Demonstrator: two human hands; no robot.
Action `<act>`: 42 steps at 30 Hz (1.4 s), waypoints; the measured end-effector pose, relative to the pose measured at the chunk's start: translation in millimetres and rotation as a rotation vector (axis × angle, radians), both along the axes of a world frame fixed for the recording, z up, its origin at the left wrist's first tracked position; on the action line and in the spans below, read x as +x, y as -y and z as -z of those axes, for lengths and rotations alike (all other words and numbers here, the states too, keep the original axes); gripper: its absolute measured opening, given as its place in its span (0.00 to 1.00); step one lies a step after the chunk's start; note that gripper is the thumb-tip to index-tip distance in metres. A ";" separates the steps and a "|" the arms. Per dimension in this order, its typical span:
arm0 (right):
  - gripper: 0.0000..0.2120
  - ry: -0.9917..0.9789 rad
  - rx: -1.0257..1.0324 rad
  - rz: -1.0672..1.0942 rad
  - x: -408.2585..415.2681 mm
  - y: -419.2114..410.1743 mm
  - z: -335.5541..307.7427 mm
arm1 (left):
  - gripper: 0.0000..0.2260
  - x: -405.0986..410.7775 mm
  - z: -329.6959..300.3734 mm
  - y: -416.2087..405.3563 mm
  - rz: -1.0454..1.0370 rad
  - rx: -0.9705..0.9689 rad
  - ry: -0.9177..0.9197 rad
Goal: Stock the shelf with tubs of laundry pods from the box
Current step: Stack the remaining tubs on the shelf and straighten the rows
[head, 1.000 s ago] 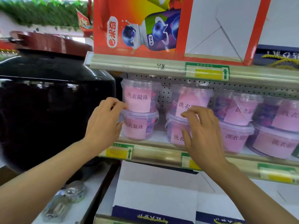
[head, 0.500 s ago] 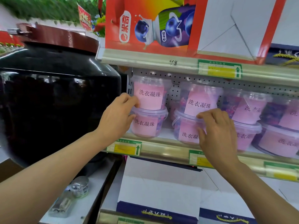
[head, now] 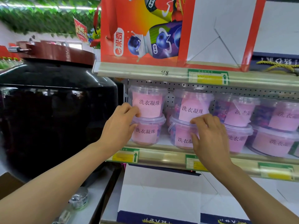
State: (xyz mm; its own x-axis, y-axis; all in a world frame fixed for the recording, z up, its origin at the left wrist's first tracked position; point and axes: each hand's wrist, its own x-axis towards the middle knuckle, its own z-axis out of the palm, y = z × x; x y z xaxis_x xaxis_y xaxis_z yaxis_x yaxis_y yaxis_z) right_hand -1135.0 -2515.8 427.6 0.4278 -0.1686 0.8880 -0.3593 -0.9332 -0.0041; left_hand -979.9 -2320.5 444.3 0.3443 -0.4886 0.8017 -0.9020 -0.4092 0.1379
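Clear tubs of laundry pods with pink labels stand stacked two high on the shelf (head: 161,156). My left hand (head: 119,126) curls against the left side of the leftmost stack, fingers on the upper tub (head: 148,102) and thumb at the lid of the lower tub (head: 147,132). My right hand (head: 208,136) grips the lower tub of the second stack (head: 181,138), fingers hooked over its lid rim under the upper tub (head: 192,107). Two more stacks (head: 239,113) stand to the right. No supply box is in view.
A large black jar with a dark red lid (head: 56,118) stands close on the left of the shelf. A red drink carton (head: 145,29) sits on the shelf above. White boxes (head: 158,191) fill the shelf below. A small bottle (head: 79,198) lies at lower left.
My right hand has slid down from the second stack's upper tub to the lower tub's lid, uncovering the upper label. My left hand has stayed on the left stack.
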 end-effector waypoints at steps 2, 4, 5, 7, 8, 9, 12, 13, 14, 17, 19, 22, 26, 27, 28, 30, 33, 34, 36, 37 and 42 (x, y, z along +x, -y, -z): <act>0.19 -0.010 0.002 0.005 -0.6 -0.1 0.1 | 0.11 -2.7 -1.2 -0.5 -0.016 -0.002 -0.020; 0.19 -0.026 0.009 0.007 -1.4 -0.7 0.3 | 0.12 -4.9 -2.4 -1.0 -0.021 -0.019 -0.059; 0.19 -0.031 0.016 0.005 -2.0 -1.3 0.2 | 0.13 -6.1 -2.9 -0.9 -0.020 -0.039 -0.089; 0.19 -0.026 0.035 -0.004 -4.2 -4.5 -0.4 | 0.18 -7.0 -4.6 -0.2 0.002 -0.118 -0.178; 0.20 -0.017 0.045 -0.016 -5.6 -7.8 -1.0 | 0.20 -6.2 -5.9 0.0 0.023 -0.169 -0.248; 0.21 -0.007 0.055 -0.041 -6.8 -12.3 -2.0 | 0.21 -5.0 -7.8 -0.2 0.051 -0.216 -0.339; 0.23 -0.009 0.141 -0.200 -7.6 -31.6 -9.9 | 0.18 4.0 -15.2 -0.5 0.160 -0.326 -0.613; 0.24 -0.032 0.196 -0.264 -6.3 -38.7 -14.3 | 0.17 7.2 -18.0 -0.7 0.183 -0.345 -0.674; 0.25 -0.064 0.250 -0.323 -3.8 -45.0 -18.6 | 0.17 10.0 -20.3 -0.6 0.200 -0.347 -0.715; 0.29 -0.152 0.414 -0.449 11.4 -57.4 -30.3 | 0.14 13.1 -25.1 2.1 0.253 -0.347 -0.760; 0.31 -0.200 0.554 -0.493 27.5 -58.4 -36.3 | 0.13 12.5 -26.2 4.1 0.271 -0.370 -0.772; 0.35 -0.233 0.739 -0.479 49.0 -52.8 -39.7 | 0.16 12.5 -23.3 4.7 0.255 -0.392 -0.728; 0.37 -0.258 0.777 -0.492 60.1 -52.6 -38.1 | 0.16 12.2 -18.3 2.9 0.265 -0.326 -0.642; 0.38 -0.261 0.766 -0.489 61.8 -53.0 -36.9 | 0.16 11.6 -18.3 2.1 0.268 -0.315 -0.635; 0.38 -0.261 0.762 -0.486 62.9 -53.3 -36.5 | 0.16 11.0 -18.7 1.5 0.269 -0.306 -0.635; 0.38 -0.254 0.749 -0.484 62.6 -54.4 -36.9 | 0.15 11.8 -18.6 0.4 0.270 -0.288 -0.631; 0.37 -0.271 0.707 -0.480 60.1 -54.3 -37.0 | 0.15 12.8 -17.0 -3.1 0.286 -0.247 -0.620; 0.37 -0.277 0.693 -0.476 58.6 -54.6 -37.1 | 0.15 12.6 -15.7 -4.3 0.288 -0.232 -0.622; 0.34 -0.249 0.669 -0.455 51.9 -56.0 -38.1 | 0.15 10.7 -12.9 -5.3 0.262 -0.204 -0.612; 0.31 -0.201 0.645 -0.446 45.2 -57.1 -38.8 | 0.15 8.6 -11.6 -5.6 0.237 -0.197 -0.606; 0.17 0.039 0.394 -0.245 -2.7 -42.0 -31.9 | 0.20 -0.7 -4.8 -3.6 0.185 -0.159 -0.629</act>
